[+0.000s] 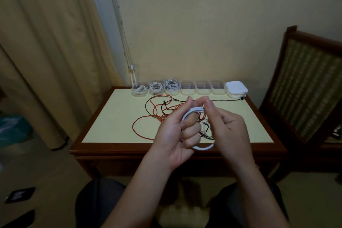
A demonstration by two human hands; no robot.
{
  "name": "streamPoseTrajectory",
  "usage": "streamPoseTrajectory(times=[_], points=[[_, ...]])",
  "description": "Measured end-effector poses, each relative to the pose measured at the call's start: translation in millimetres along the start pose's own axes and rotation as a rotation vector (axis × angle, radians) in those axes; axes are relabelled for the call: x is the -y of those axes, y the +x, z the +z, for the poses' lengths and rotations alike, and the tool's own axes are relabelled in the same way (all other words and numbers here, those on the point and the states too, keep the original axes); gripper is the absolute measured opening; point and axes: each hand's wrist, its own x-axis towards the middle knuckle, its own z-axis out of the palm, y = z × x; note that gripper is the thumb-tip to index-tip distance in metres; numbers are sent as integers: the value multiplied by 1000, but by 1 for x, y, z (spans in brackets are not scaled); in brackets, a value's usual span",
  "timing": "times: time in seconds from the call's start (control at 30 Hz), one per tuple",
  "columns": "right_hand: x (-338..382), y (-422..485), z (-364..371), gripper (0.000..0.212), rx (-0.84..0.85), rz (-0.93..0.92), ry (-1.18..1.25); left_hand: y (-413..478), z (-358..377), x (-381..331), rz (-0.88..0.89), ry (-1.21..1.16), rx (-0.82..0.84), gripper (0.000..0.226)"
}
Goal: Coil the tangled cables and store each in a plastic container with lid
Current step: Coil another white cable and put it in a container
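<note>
Cable coil (202,147) in left hand (172,135)

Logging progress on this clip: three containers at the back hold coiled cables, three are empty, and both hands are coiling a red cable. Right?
Not the colour. The head view shows the left hand and right hand holding a white cable coil; the red cable lies tangled on the table. The filled containers and empty containers are as stated.
</note>
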Motion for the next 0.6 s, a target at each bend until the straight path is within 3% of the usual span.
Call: streamPoseTrajectory(times=[0.17, 0.43, 0.6], points=[[-8, 1, -11, 46, 28, -115, -185, 1, -7, -13, 19, -59, -36, 37], [-24, 6, -49, 64, -124, -105, -398, -12, -36, -57, 190, -232, 3, 34], [-26, 5, -69, 46, -208, -22, -316, -21, -57, -80, 323, -339, -38, 43]])
